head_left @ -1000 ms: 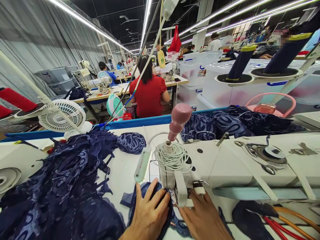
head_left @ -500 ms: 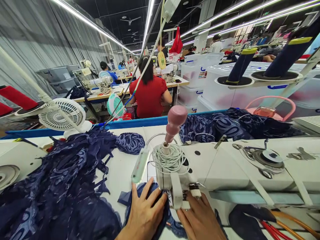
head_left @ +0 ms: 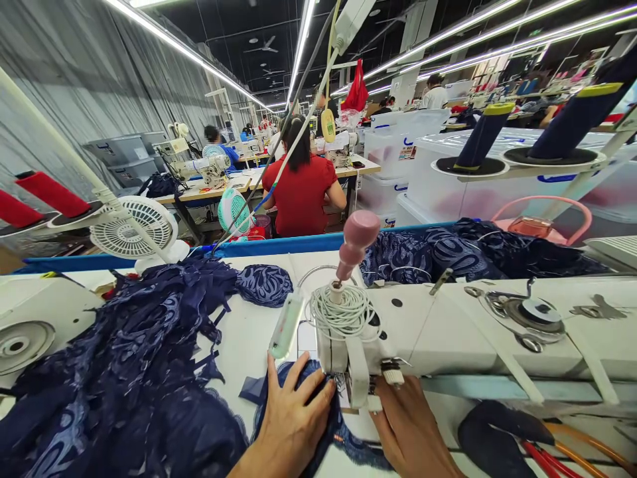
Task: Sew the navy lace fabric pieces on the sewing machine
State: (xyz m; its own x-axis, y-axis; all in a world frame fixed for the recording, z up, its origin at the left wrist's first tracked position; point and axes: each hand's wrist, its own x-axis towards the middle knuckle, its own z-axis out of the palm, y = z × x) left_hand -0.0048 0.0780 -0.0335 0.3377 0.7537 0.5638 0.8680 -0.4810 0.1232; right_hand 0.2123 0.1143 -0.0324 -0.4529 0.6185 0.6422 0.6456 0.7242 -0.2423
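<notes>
Left hand (head_left: 298,415) — fingers spread, palm down — presses a navy lace-edged piece (head_left: 330,438) flat, without closing on it. Right hand (head_left: 413,425) is bent beside the sewing machine (head_left: 333,355); its fingertips are hidden, so its grip cannot be told. The piece lies under the left hand, its long axis probably running away from the wearer, rounded end foremost, with a lace strip trailing toward the right hand. Step, as judged: guiding cloth at the needle; continuing calls for even steering. Left of the left hand: a navy heap (head_left: 134,358).
</notes>
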